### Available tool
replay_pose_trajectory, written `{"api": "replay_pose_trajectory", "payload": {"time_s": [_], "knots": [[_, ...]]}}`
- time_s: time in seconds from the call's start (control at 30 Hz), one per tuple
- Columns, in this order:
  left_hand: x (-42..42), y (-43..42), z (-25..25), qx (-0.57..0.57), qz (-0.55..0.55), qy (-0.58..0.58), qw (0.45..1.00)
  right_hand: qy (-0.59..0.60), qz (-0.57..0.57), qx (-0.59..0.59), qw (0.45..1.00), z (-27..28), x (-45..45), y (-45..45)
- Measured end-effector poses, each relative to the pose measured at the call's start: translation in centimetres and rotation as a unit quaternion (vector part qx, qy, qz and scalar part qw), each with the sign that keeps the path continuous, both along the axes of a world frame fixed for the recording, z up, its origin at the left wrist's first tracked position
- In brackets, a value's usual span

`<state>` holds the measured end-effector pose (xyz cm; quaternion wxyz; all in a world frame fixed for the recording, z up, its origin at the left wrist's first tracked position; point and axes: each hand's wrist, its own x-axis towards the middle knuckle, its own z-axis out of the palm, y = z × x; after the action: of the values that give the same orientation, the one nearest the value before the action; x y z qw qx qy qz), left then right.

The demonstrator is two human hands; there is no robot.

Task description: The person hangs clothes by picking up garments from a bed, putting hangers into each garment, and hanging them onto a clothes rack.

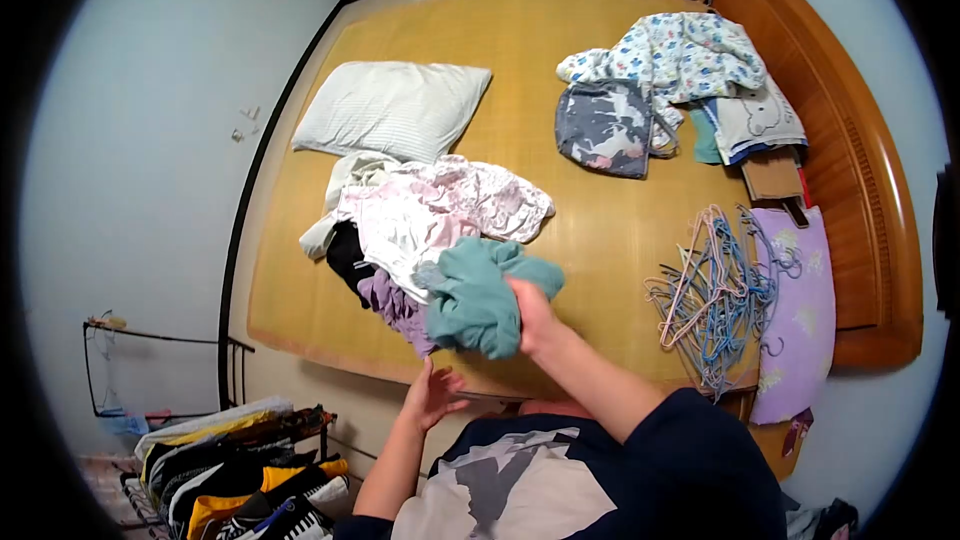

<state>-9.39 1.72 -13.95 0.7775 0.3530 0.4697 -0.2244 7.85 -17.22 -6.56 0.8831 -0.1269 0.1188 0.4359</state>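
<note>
Over the bed (610, 290), our right hand (532, 318) is gripping the bunched teal garment (470, 300) near the clothes pile (410, 210); our left hand (434, 395) is hanging open, unloaded; the pile is lying loose, apparently unfinished

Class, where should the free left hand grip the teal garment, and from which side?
Probably the near-left folds of the teal garment, coming from the near side: the cloth is bunched, the right hand holds its right side, and the left hand is open just below.
</note>
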Motion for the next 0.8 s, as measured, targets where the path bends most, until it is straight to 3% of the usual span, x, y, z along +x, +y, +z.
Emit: {"api": "replay_pose_trajectory", "payload": {"time_s": [0.03,0.07,0.13,0.2,0.27,0.33,0.37,0.47,0.53,0.57,0.7,0.77,0.8], "knots": [[0.8,-0.1,-1.1,-0.068,0.037,0.042,0.996,-0.018,0.009,-0.008,1.000,1.7,-1.5,-0.7],[1.0,0.0,-2.0,-0.161,0.009,-0.041,0.986,-0.035,0.020,-0.016,0.999,3.3,-2.9,-1.2],[4.9,-3.3,1.8,-0.061,0.050,-0.242,0.967,-0.108,0.041,-0.033,0.993,2.7,-5.8,-1.5],[7.9,-2.2,2.6,-0.104,0.079,-0.250,0.960,-0.168,0.129,-0.083,0.974,2.8,-7.8,-2.7],[10.3,-0.5,2.8,-0.147,0.109,-0.252,0.950,-0.347,0.229,-0.210,0.885,1.0,-9.4,-3.5],[12.5,1.0,3.5,-0.212,0.017,-0.247,0.945,-0.528,0.180,-0.374,0.741,0.0,-10.8,-4.3],[12.9,0.8,4.4,-0.208,0.016,-0.273,0.939,-0.562,0.174,-0.437,0.680,-1.9,-11.3,-5.1],[12.8,-0.7,8.2,-0.170,-0.005,-0.327,0.930,-0.495,0.151,-0.500,0.695,-6.9,-12.9,-7.1],[12.4,-0.9,7.8,-0.187,-0.011,-0.332,0.924,-0.238,0.082,-0.402,0.880,-9.5,-13.2,-8.1],[12.0,-1.2,7.8,-0.178,0.003,-0.326,0.928,-0.192,0.017,-0.402,0.895,-10.9,-13.3,-8.4],[11.6,-1.2,8.7,-0.217,0.006,-0.338,0.916,-0.272,-0.058,-0.470,0.838,-11.0,-12.7,-7.5],[11.6,-1.3,10.4,-0.232,-0.011,-0.373,0.898,-0.427,-0.109,-0.542,0.715,-11.7,-11.7,-6.2],[11.5,-1.3,10.9,-0.233,-0.009,-0.374,0.898,-0.428,-0.108,-0.543,0.715,-9.9,-10.8,-5.6]]}}
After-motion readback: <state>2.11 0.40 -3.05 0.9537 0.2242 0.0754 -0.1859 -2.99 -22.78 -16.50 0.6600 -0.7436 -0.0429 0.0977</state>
